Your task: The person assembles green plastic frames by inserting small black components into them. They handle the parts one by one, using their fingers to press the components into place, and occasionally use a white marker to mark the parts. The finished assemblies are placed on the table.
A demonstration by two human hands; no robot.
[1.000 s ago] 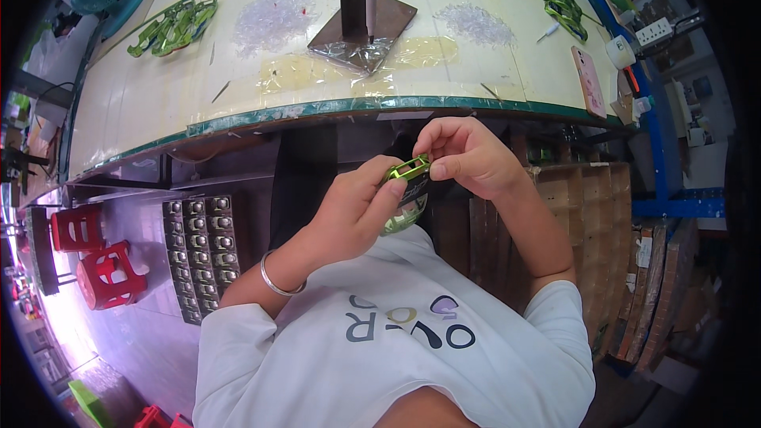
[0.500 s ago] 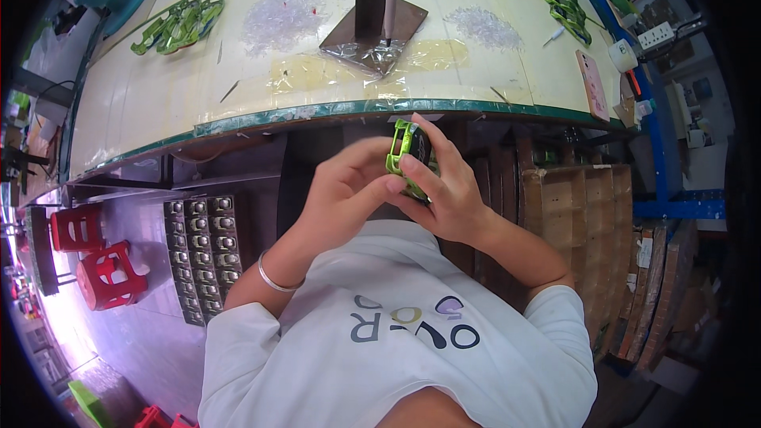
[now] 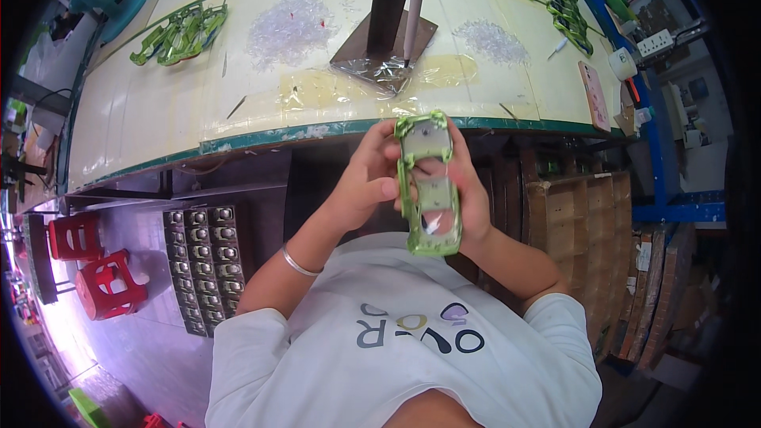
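Upright in front of my chest is a green toy car body (image 3: pixel 414 170), its hollow inner side facing up with clear window pieces in it. My right hand (image 3: pixel 469 194) wraps its right side from behind and is partly smeared by motion. At the left side, my left hand (image 3: pixel 369 178) grips the edge, with its thumb near the middle and some fingers hidden behind the shell. Beyond the bench edge stands a dark upright post on a brown metal base plate (image 3: pixel 357 59), with a thin pen-like rod (image 3: pixel 412 28) hanging beside it.
On the bench (image 3: pixel 182 123) lie two heaps of small clear plastic pieces (image 3: pixel 289 32), more green car bodies (image 3: pixel 186 32) and a pink phone (image 3: pixel 593 95). Left of me are a tray of toy cars (image 3: pixel 202 269) and red stools (image 3: pixel 111 285). Brown partitioned trays (image 3: pixel 583 246) stand at right.
The toy car body has turned from edge-on to showing its hollow inside and come slightly nearer to me. Both hands have shifted to its sides.
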